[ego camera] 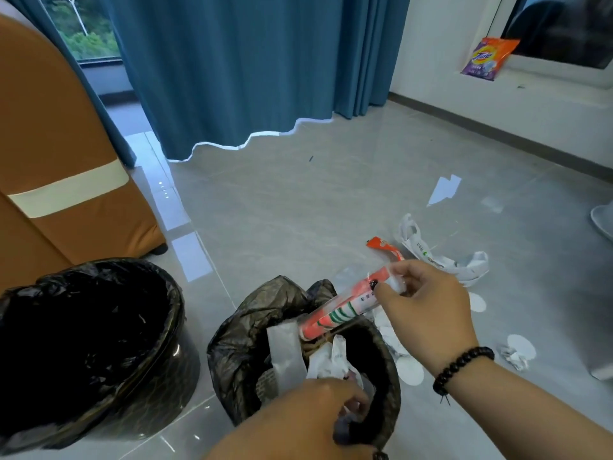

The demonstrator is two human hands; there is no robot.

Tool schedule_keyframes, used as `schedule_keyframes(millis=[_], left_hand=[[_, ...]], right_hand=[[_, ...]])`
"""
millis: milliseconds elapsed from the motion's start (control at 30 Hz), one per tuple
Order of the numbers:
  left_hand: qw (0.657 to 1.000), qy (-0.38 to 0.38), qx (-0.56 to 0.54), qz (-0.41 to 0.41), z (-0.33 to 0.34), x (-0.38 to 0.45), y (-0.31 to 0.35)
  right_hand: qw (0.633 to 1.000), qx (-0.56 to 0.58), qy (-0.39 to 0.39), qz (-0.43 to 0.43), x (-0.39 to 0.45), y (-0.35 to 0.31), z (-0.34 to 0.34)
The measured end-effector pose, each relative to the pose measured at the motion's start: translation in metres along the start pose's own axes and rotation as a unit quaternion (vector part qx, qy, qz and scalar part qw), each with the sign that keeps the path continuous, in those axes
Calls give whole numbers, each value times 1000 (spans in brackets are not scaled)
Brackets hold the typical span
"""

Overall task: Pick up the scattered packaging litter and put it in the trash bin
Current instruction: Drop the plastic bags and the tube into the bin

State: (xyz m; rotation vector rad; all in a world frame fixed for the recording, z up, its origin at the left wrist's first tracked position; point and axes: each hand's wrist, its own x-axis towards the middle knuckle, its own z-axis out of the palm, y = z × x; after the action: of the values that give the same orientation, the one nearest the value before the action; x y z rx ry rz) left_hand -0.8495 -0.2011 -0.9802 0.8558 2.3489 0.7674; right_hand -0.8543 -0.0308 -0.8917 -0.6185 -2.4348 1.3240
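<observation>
Orange-and-white plastic wrapper [341, 308] is pinched at its upper end by the right hand [428, 303], thumb and fingertips closed on the crinkled clear film. The rest of the wrapper hangs down-left of the grip, lower end over the mouth of the black trash bag [252, 330], just above the paper scraps [288, 353] already inside. Judged light, thin and limp, with slippery film; an end pinch is enough, and the free end will swing and flop rather than hold its line. Not fragile, so no care is needed on release.

The left hand [311, 416] is curled round the near rim of the bag, which is held open by it. The bag is soft and will collapse if the rim is let go, so that hold is best kept while the wrapper goes in.

The lined trash bin [99, 343] stands just left of the bag, apart from it, mouth open.

Litter left on the tiled floor [298, 200]: an orange wrapper strip [384, 247] and crumpled white paper [441, 257] just beyond the right hand, white round discs [520, 348] to the right, a flat white scrap [444, 190] further off. All judged light; the flat discs and scrap will likely need an edge lifted before a pinch.

A Tide detergent bag [491, 58] sits on the far ledge, not part of the scatter.
</observation>
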Motion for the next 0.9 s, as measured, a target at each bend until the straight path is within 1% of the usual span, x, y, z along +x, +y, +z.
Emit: schedule_keyframes(millis=[33,67,133,167,233,300,367,467,500,600,700,767,900], left_hand=[[1000,-18,-13,11,1,1,-6],[1000,-6,-26,12,-5,-1,-1],[1000,3,-12,0,-12,-4,0],[1000,-11,-5,-16,-13,-4,-3],[999,-11,4,-50,-13,-5,-6],[997,-23,13,-71,-12,-6,-6],[996,-27,8,-82,-12,-5,-4],[994,-30,-21,-102,-15,-3,-1],[993,-39,-9,-110,-14,-3,-2],[983,-77,70,-151,-12,-2,-5],[970,-95,107,-196,-13,3,-8],[966,-95,110,-214,-15,5,-9],[963,-87,109,-228,-16,8,-10]], right_hand=[[1000,-12,0,-4,0,4,3],[1000,-21,3,-7,1,7,7],[999,-34,9,-1,3,14,14],[999,-36,11,4,4,17,16],[999,-40,11,3,6,20,18],[997,-70,3,-35,8,17,19],[987,-115,-18,-108,9,6,23],[963,-165,-81,-196,10,-9,34],[955,-178,-102,-214,9,-14,38],[927,-213,-165,-262,10,-32,45],[878,-277,-241,-306,11,-51,50],[852,-315,-271,-319,12,-60,53],[833,-348,-287,-321,12,-66,56]])
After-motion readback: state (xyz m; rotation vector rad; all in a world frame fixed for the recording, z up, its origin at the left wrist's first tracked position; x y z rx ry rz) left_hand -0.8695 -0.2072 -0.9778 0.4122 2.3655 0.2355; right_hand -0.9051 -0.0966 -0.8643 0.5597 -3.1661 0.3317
